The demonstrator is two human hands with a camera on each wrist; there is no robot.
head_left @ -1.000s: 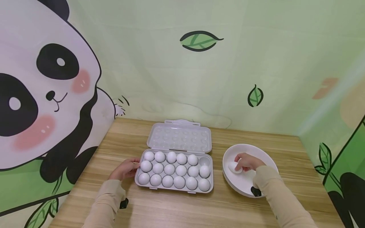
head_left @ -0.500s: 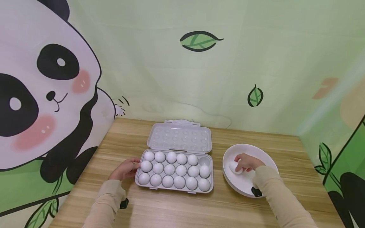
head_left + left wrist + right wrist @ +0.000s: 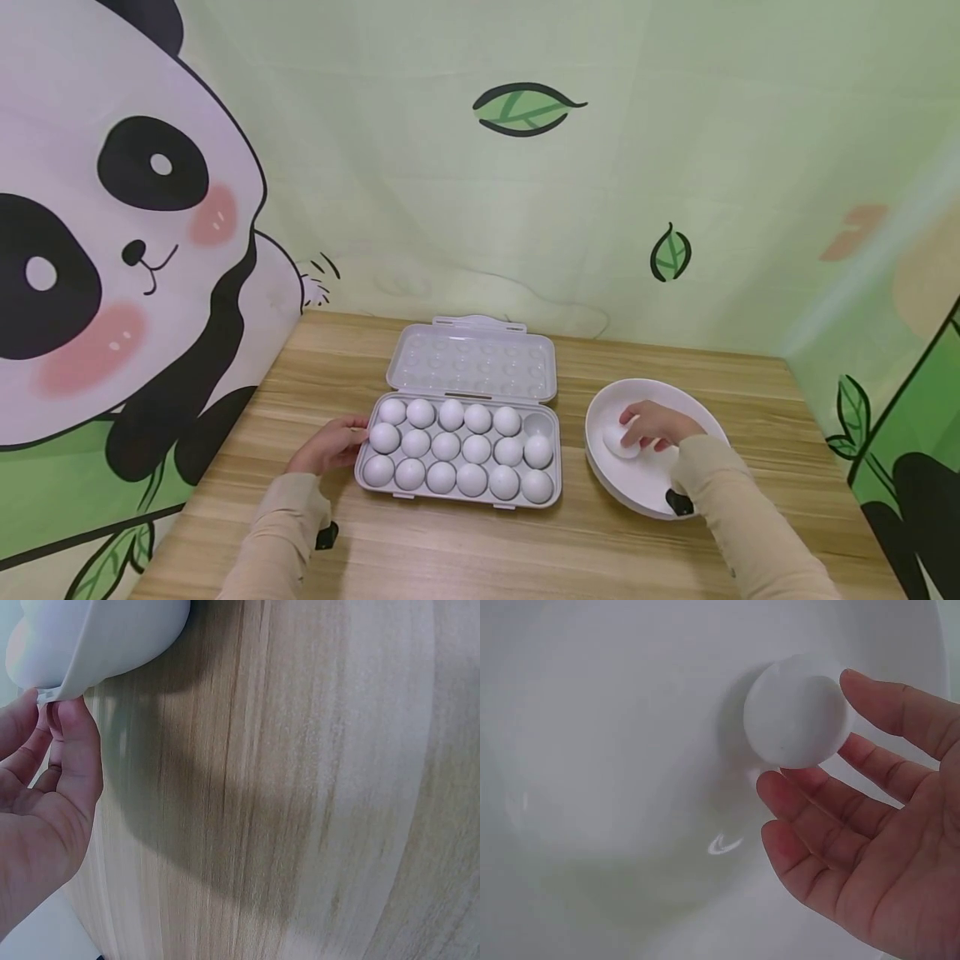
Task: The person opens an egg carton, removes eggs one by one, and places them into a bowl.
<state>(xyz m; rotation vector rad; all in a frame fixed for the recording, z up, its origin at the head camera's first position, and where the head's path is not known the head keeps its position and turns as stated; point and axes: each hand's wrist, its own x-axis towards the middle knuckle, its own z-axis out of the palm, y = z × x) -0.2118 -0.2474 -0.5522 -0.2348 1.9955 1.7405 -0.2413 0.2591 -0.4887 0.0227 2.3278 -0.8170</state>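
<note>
A white egg tray (image 3: 457, 502) lies with its lid (image 3: 472, 367) folded back. White eggs (image 3: 476, 448) fill every hollow except the back right one. At the tray's left end, my left hand (image 3: 327, 447) pinches the rim between thumb and fingers; the left wrist view shows the same hand (image 3: 56, 795) at the rim. My right hand (image 3: 660, 423) is inside a white bowl (image 3: 637, 492) beside a single egg (image 3: 619, 440). In the right wrist view the fingers (image 3: 810, 802) are spread and loosely bent, with thumb and fingertips right at the egg's edge (image 3: 791, 716).
The wooden table (image 3: 465, 558) carries the tray left of the bowl, with a narrow gap of wood between them. A printed cloth backdrop (image 3: 465, 208) with a panda and leaves stands around the table's back and sides.
My right hand has shifted slightly right and its fingers have loosened and spread around the egg in the bowl. The left hand and the tray have stayed put.
</note>
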